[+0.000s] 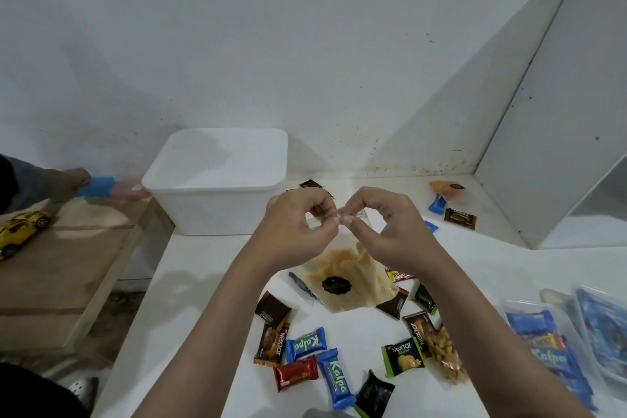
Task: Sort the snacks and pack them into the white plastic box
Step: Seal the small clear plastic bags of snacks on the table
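A clear bag of pale chips [346, 276] with a black label hangs above the white table [190, 282]. My left hand [295, 227] and my right hand [390, 227] both pinch its top edge, fingertips almost meeting. The white plastic box [217, 180] stands behind my left hand, at the table's far left; I cannot see anything inside it. Several small wrapped snacks lie on the table below the bag: blue Kalpa packs [305, 344], brown and green Nextar packs [403, 356], a red pack [295, 372] and a clear bag of nuts [444, 355].
Clear containers [563, 343] with blue packs sit at the right edge. More snacks [459, 217] and an orange bag [446, 190] lie near the far right corner. A wooden bench [61, 268] on the left carries a yellow toy car [22, 231]; another person's hand [73, 181] holds something blue there.
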A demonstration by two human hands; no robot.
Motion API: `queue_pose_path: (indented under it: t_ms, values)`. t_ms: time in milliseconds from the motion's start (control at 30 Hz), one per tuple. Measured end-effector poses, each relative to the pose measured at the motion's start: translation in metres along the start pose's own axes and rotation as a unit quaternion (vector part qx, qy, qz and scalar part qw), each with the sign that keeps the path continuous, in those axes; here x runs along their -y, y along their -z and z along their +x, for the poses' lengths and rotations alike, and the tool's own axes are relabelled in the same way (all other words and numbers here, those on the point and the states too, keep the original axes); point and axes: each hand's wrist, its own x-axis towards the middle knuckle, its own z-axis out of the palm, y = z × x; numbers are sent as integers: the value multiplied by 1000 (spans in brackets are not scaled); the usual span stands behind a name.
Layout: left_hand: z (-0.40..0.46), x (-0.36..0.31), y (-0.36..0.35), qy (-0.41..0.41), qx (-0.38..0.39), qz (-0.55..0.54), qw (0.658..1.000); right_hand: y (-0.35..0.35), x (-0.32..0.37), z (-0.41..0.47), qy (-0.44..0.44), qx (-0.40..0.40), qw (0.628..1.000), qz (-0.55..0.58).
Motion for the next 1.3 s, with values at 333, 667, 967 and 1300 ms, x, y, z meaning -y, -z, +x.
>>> queue_pose_path:
  t_ms: [333,667,967,1300]
  values:
    - [0,5,5,-5,-2,-12,1000,0,0,-2,-85,-37,991,97]
    - [-1,29,33,56,10,9,998,15,-8,-3,-107,-93,973,180]
    - [-1,41,28,83,-3,-193,978,23,5,-9,-165,67,972,151]
    - [2,31,-5,129,-92,-136,978,11,2,-14,-250,77,945,194]
